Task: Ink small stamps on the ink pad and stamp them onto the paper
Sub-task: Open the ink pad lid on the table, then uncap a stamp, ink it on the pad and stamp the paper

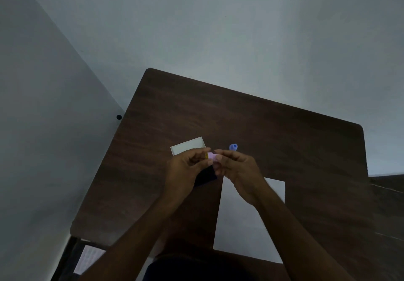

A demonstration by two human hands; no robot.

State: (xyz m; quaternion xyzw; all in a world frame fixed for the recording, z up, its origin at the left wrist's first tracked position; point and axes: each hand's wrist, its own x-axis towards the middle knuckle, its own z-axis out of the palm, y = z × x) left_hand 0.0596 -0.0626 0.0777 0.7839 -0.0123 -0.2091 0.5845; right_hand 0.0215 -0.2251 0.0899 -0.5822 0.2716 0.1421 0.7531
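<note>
A small pink stamp [211, 156] with a yellow end is held above the table between both hands. My left hand [185, 171] grips its left, yellow end and my right hand [237, 168] pinches its right end. Under the hands lies a dark ink pad [207, 176], partly hidden. A white sheet of paper [238, 221] lies on the table near me, crossed by my right forearm. A blue stamp [233, 147] stands just beyond my right fingers.
A white box lid [188, 145] lies behind my left hand on the dark wooden table [295, 149]. Grey walls rise behind and to the left. A small black knob [119, 117] sits by the table's left edge.
</note>
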